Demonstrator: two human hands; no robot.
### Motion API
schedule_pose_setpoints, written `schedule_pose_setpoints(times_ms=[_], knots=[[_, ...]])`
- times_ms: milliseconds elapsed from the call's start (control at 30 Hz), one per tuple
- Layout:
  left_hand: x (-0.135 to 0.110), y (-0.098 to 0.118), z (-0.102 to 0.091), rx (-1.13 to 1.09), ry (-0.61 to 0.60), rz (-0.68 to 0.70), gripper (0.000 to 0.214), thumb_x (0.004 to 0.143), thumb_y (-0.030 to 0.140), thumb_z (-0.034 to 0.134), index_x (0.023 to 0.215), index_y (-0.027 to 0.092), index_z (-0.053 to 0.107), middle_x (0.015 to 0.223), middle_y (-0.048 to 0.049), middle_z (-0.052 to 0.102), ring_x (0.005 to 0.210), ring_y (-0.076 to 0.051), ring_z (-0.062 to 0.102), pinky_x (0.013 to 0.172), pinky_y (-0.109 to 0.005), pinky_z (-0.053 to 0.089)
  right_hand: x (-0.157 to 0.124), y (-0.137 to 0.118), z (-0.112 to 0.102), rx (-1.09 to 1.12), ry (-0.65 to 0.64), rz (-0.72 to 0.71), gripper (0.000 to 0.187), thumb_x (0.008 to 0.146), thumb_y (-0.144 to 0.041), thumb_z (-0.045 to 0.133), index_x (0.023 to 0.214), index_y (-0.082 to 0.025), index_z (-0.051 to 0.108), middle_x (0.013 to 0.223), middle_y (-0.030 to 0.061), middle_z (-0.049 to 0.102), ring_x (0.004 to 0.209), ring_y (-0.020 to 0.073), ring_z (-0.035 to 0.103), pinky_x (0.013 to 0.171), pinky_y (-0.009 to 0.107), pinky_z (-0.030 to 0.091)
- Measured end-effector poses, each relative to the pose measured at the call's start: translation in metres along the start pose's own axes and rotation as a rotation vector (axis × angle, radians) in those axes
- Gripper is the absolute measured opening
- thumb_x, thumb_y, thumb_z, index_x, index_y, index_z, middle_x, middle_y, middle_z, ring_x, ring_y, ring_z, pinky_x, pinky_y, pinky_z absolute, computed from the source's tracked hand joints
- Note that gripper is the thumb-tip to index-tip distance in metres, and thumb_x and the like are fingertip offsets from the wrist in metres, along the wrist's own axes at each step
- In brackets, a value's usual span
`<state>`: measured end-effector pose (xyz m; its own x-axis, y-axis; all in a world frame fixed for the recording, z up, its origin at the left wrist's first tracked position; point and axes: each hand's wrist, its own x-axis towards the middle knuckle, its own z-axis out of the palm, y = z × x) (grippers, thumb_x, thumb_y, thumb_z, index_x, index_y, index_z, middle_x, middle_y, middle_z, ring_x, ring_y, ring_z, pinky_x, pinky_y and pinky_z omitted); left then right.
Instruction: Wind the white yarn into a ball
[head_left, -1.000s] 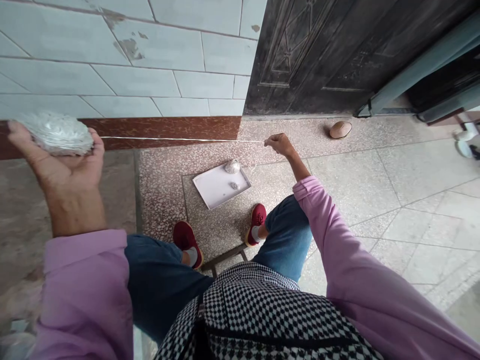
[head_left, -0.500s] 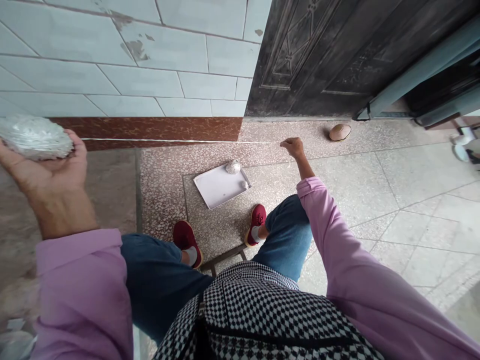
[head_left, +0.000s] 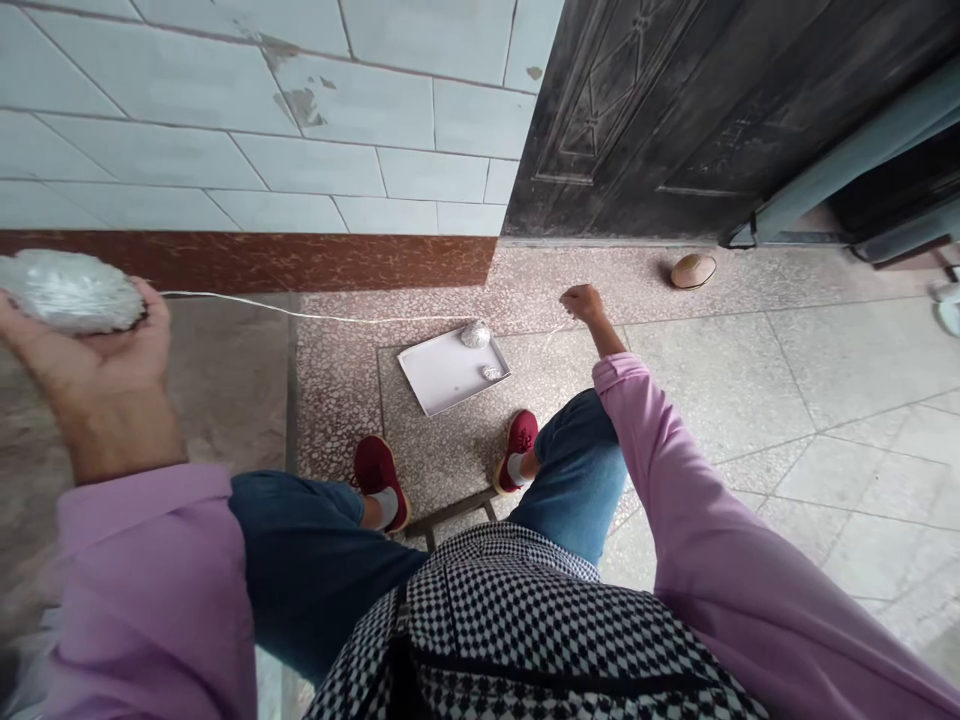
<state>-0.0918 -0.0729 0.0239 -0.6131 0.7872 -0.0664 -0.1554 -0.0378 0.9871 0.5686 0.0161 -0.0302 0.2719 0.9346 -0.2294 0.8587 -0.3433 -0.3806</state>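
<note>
At the far left my left hand (head_left: 112, 365) is palm up, its fingers curled around a big ball of shiny white string (head_left: 71, 290). From that ball a white strand (head_left: 300, 313) runs right, sagging slightly, past the top of a shallow tray. My right hand (head_left: 583, 302) is closed, out over the floor to the right, with the thin string reaching toward it. A loose bit of string hangs near its fingers. Below the strand, the white tray (head_left: 435, 375) lies on the floor holding a small string ball (head_left: 475, 334) and a smaller one (head_left: 491, 373).
A tiled wall (head_left: 300, 160) with a red-brown skirting rises ahead. Right of it stands a dark panelled door (head_left: 637, 120). A rounded tan object (head_left: 692, 270) lies on the floor by the door. My red shoes (head_left: 379, 478) rest on the speckled floor near a low bar.
The strand has gone from taut and nearly straight to slack and sagging. My right hand has lowered slightly and stays closed. The left hand still holds the ball; the view has shifted a little.
</note>
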Motion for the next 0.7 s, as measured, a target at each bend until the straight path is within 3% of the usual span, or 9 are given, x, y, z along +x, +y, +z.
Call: schedule_pose_setpoints(times_ms=[67,133,167,233,300,433,533,700], knots=[[-0.016,0.007,0.024,-0.232,0.047,-0.085,0.049,0.135,0.072,0.043,0.166,0.035,0.050,0.210,0.0033,0.049,0.183,-0.008,0.061,0.152,-0.028,0.056,0.000,-0.025,0.006,0.022,-0.041,-0.057,0.031,0.103,-0.002,0.075,0.115,-0.013,0.101,0.123,0.0182,0.096,0.129,0.0363,0.092,0.124,0.043,0.071],[-0.032,0.010,0.047,-0.331,0.006,-0.138,0.039,0.142,0.057,0.031,0.162,0.036,0.056,0.200,0.0062,0.062,0.176,-0.007,0.068,0.150,-0.031,0.060,0.000,-0.055,0.012,0.066,-0.079,-0.133,0.035,0.103,0.000,0.074,0.121,-0.014,0.101,0.134,0.0172,0.096,0.141,0.0376,0.090,0.134,0.047,0.069],[-0.038,0.010,0.057,-0.357,-0.028,-0.151,0.037,0.143,0.056,0.032,0.159,0.035,0.059,0.195,0.0063,0.068,0.175,-0.009,0.069,0.151,-0.034,0.060,-0.002,-0.071,0.016,0.097,-0.103,-0.176,0.037,0.105,-0.001,0.073,0.125,-0.015,0.101,0.138,0.0164,0.096,0.143,0.0383,0.090,0.135,0.049,0.070],[-0.049,0.007,0.075,-0.380,-0.100,-0.151,0.034,0.138,0.063,0.052,0.152,0.033,0.063,0.186,0.0041,0.076,0.176,-0.016,0.068,0.152,-0.041,0.060,-0.009,-0.104,0.026,0.173,-0.169,-0.266,0.035,0.112,-0.004,0.073,0.132,-0.014,0.100,0.142,0.0147,0.095,0.138,0.0379,0.091,0.126,0.050,0.078],[-0.056,0.002,0.089,-0.368,-0.173,-0.120,0.049,0.123,0.072,0.078,0.146,0.032,0.064,0.184,0.0000,0.076,0.178,-0.023,0.064,0.151,-0.050,0.063,-0.019,-0.137,0.038,0.254,-0.244,-0.351,0.028,0.120,-0.009,0.074,0.134,-0.014,0.097,0.143,0.0129,0.094,0.129,0.0339,0.092,0.109,0.042,0.084],[-0.062,-0.006,0.107,-0.290,-0.351,-0.057,0.082,0.095,0.086,0.102,0.140,0.028,0.067,0.183,-0.0031,0.073,0.183,-0.033,0.053,0.143,-0.062,0.066,-0.047,-0.192,0.061,0.666,-0.453,-0.507,0.005,0.126,-0.016,0.087,0.128,-0.014,0.091,0.148,0.0128,0.091,0.132,0.0285,0.088,0.087,0.026,0.081],[-0.065,-0.008,0.116,-0.202,-0.442,-0.075,0.094,0.082,0.093,0.110,0.139,0.029,0.071,0.176,0.0011,0.078,0.178,-0.039,0.053,0.136,-0.064,0.067,-0.068,-0.223,0.073,0.884,-0.553,-0.550,0.006,0.125,-0.014,0.092,0.130,-0.014,0.089,0.152,0.0098,0.090,0.138,0.0254,0.083,0.085,0.023,0.077],[-0.078,-0.007,0.132,-0.081,-0.522,-0.089,0.111,0.074,0.111,0.100,0.146,0.032,0.071,0.181,-0.0001,0.076,0.177,-0.042,0.050,0.125,-0.058,0.069,-0.097,-0.249,0.090,1.096,-0.700,-0.545,0.009,0.129,-0.020,0.091,0.136,-0.017,0.084,0.148,0.0052,0.090,0.131,0.0214,0.083,0.083,0.025,0.074]])
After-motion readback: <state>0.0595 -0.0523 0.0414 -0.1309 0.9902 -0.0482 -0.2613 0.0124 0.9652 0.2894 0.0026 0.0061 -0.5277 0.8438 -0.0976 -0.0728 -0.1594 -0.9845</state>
